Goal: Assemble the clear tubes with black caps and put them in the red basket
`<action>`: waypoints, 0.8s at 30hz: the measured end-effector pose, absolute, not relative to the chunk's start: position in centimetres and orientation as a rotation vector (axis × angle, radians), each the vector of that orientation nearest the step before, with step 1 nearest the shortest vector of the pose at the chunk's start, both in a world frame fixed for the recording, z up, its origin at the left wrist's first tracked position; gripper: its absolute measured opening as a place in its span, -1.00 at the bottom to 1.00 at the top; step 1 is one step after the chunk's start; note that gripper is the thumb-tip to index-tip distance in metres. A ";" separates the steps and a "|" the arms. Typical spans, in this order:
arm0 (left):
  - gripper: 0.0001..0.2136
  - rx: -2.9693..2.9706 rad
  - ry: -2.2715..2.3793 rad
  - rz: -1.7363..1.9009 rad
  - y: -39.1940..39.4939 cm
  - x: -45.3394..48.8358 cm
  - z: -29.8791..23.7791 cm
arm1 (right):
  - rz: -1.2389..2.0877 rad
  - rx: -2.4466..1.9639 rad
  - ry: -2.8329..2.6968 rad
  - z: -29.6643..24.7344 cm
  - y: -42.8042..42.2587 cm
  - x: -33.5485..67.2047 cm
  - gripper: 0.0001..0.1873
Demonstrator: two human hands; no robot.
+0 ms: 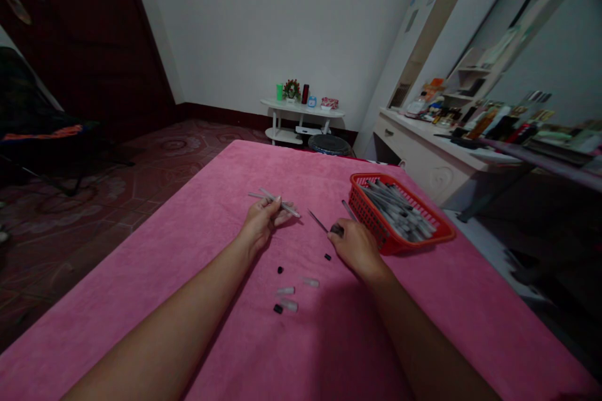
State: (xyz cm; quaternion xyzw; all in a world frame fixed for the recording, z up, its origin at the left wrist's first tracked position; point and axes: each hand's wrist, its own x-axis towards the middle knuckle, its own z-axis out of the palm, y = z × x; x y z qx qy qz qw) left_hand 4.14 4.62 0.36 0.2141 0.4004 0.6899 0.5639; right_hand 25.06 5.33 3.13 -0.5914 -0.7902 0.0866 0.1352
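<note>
My left hand (261,220) rests on the pink cloth (197,301) with its fingers closed round two clear pen barrels (277,200). To its right my right hand (355,244) pinches a thin dark pen refill (318,221) and a small black piece near the red basket. The red plastic basket (376,229) holds several grey pens (397,208). Another thin pen part (348,208) lies by the basket's near corner. Between my forearms lie small black caps (280,270) (278,309) (328,257) and clear caps (285,291) (311,282).
A white dresser (423,150) crowded with bottles stands at the right under a mirror. A small white shelf table (301,116) with a plant and a clock stands by the far wall, a dark stool (330,145) before it. A dark chair (37,131) is at the left.
</note>
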 end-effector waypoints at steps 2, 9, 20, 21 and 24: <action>-0.92 0.481 0.937 1.636 4.7 4.1 0.3 | 0.374 -1.600 -2.224 3.5 5.4 25.1 -0.89; -0.85 0.825 1.066 1.704 4.5 4.1 0.0 | 0.756 -1.311 -1.996 3.8 5.7 25.1 -0.88; -0.67 2.029 1.911 1.413 3.6 2.2 0.2 | 0.647 -1.129 -1.792 6.4 5.5 25.6 -0.81; -0.67 2.057 1.925 1.385 3.5 2.2 0.3 | 0.636 -1.134 -1.801 6.5 5.4 25.6 -0.81; -0.66 2.139 1.971 1.306 3.4 2.4 0.5 | 0.602 -1.152 -1.841 6.4 5.4 25.7 -0.82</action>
